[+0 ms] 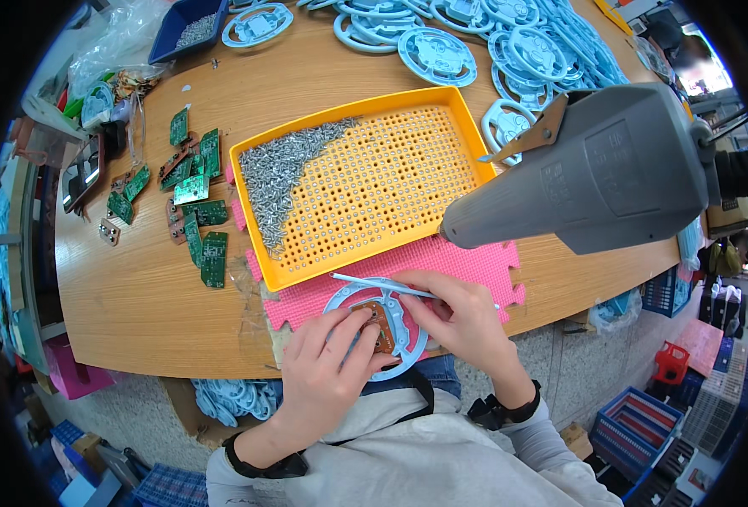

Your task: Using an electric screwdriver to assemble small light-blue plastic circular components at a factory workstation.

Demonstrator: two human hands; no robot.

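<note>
A light-blue plastic wheel-shaped part (416,340) lies before me at the front edge of a pink foam mat (467,269). Inside its ring sits a small brown circuit board (383,331). My left hand (327,359) has its fingers and thumb on that board, holding it down in the part. Between the thumb and fingers of my right hand (458,317) is a thin pale-blue stick (374,285), slanting across the far side of the ring. The palm hides part of the stick, and its exact kind cannot be made out.
A yellow tray (349,106) of screws, its perforated plate partly filled, stands beyond the mat. Over its right corner hangs a large grey tapered tool (585,173). Green circuit boards (213,258) lie at left. Blue wheel parts (437,57) pile up behind, near a dark-blue screw bin (171,38).
</note>
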